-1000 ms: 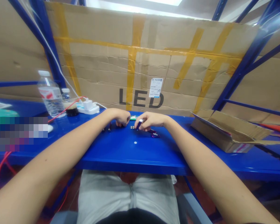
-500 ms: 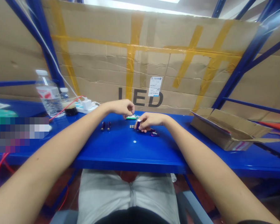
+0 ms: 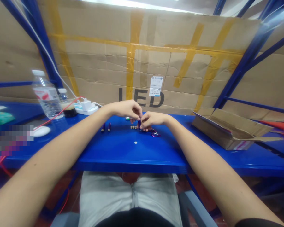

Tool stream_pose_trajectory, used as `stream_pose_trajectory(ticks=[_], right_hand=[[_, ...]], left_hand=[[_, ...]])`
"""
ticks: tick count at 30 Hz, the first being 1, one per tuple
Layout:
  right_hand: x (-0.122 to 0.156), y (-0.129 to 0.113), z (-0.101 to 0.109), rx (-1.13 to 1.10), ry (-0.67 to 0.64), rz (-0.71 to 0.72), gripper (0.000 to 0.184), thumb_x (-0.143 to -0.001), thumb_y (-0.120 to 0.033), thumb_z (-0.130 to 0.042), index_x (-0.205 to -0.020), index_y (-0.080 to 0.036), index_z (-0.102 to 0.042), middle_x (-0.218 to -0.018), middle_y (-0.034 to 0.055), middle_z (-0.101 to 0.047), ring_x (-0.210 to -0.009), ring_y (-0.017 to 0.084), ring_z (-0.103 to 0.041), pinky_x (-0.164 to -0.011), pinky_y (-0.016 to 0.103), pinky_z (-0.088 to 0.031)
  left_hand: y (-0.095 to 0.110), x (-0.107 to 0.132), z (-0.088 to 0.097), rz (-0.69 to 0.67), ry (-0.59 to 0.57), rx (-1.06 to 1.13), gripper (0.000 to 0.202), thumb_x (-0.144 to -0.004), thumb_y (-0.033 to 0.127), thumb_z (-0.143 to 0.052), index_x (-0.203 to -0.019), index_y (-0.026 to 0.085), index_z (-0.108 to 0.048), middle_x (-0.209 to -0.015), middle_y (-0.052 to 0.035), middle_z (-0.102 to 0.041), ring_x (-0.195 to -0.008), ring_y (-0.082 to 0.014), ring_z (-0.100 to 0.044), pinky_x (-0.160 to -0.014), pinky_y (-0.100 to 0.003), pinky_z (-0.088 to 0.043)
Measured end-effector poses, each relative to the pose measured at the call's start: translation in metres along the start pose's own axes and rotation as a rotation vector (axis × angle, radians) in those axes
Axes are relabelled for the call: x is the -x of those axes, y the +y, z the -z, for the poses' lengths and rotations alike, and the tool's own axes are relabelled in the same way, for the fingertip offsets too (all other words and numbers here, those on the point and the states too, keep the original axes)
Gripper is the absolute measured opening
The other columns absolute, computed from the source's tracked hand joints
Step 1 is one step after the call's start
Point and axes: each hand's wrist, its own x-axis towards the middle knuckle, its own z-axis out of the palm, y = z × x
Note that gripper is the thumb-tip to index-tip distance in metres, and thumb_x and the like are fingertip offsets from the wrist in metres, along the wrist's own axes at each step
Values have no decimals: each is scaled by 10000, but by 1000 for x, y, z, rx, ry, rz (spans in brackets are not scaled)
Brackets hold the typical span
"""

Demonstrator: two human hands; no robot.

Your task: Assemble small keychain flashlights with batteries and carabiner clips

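My right hand [image 3: 153,119] grips a small dark purple tube [image 3: 139,123] held upright above the table. The fingertips of my left hand [image 3: 133,111] are pinched together at the tube's top end; what they hold, if anything, is hidden. Several small round metal pieces [image 3: 133,127] sit on the table just left of the tube. A green cylinder [image 3: 127,118] lies behind, mostly covered by my left hand. Right of the tube rest shiny purple pieces [image 3: 156,134]. Two dark purple sticks [image 3: 106,127] lie side by side near my left wrist.
A small white disc [image 3: 135,142] lies nearer the front edge of the blue table [image 3: 132,157]. On the left are a water bottle [image 3: 46,96], a dark-filled bottle [image 3: 68,107] and a white power strip [image 3: 87,107] with cables. An open cardboard box [image 3: 227,132] stands right.
My left hand has moved right from above the green cylinder to the top of the purple tube. My right hand keeps hold of the tube. The view has shifted slightly.
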Motion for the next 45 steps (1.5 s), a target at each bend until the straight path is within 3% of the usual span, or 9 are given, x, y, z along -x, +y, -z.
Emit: stream_pose_trajectory(ticks=[11,19,25,28,31,34,37,42,45], right_hand=[[0,0,0,-31,11,26,208,-683,-304,-750,-798,-133,-725,-644,5,-674,-586,112,-593,-570,238,-465],[-3,6,2,-14,44,64,245,-692,-313,-746,-862,-137,-734,-649,4,-680,-576,116,-591,-567,243,-460],[-1,2,0,-61,36,48,291,-682,-372,-777,-844,-134,-735,-665,16,-684,-601,125,-602,-578,251,-463],[0,0,2,-65,60,64,309,-695,-410,-776,-816,-131,-719,-661,18,-671,-584,115,-578,-572,253,-455],[4,0,10,-19,171,75,294,-725,-386,-757,-873,-137,-706,-701,21,-668,-613,116,-580,-569,244,-445],[8,3,21,78,361,38,208,-763,-276,-696,-921,-141,-698,-763,37,-679,-640,119,-583,-561,237,-430],[8,10,27,283,491,-73,111,-753,-193,-655,-834,-128,-694,-733,56,-682,-629,129,-579,-583,253,-432],[-2,24,23,431,256,-212,105,-711,-237,-712,-769,-151,-698,-649,42,-674,-602,155,-596,-588,272,-434],[-7,28,20,415,241,-225,78,-702,-207,-695,-767,-163,-693,-634,25,-671,-583,149,-603,-581,264,-435]], left_hand=[[-3,1,1,-31,-5,34,188,-733,258,-730,-896,166,-748,-767,-31,-745,-699,-155,-694,-678,-246,-519],[0,1,1,8,4,65,283,-777,292,-689,-1023,168,-753,-843,-49,-763,-742,-162,-704,-697,-245,-526],[-4,1,2,20,-31,-5,291,-746,295,-702,-1003,167,-748,-811,-38,-751,-700,-151,-680,-684,-243,-504],[-6,-2,2,-17,36,-45,267,-748,305,-696,-961,150,-739,-802,-35,-740,-697,-146,-664,-679,-249,-492],[-6,-2,3,-52,192,-29,255,-760,297,-693,-950,130,-721,-884,-56,-739,-804,-160,-671,-737,-265,-502],[-10,-3,6,-57,350,143,234,-778,243,-685,-980,124,-678,-1004,-94,-735,-916,-177,-680,-826,-306,-529],[-19,-7,4,-39,455,356,209,-829,212,-654,-1024,138,-636,-1089,-122,-717,-995,-194,-681,-859,-354,-554],[-32,-16,-4,-27,513,607,196,-889,183,-600,-1079,134,-601,-1032,-117,-690,-931,-196,-683,-807,-401,-599],[-35,-18,-7,-35,468,673,232,-909,177,-583,-1135,122,-586,-1054,-124,-670,-934,-186,-666,-808,-393,-613]])
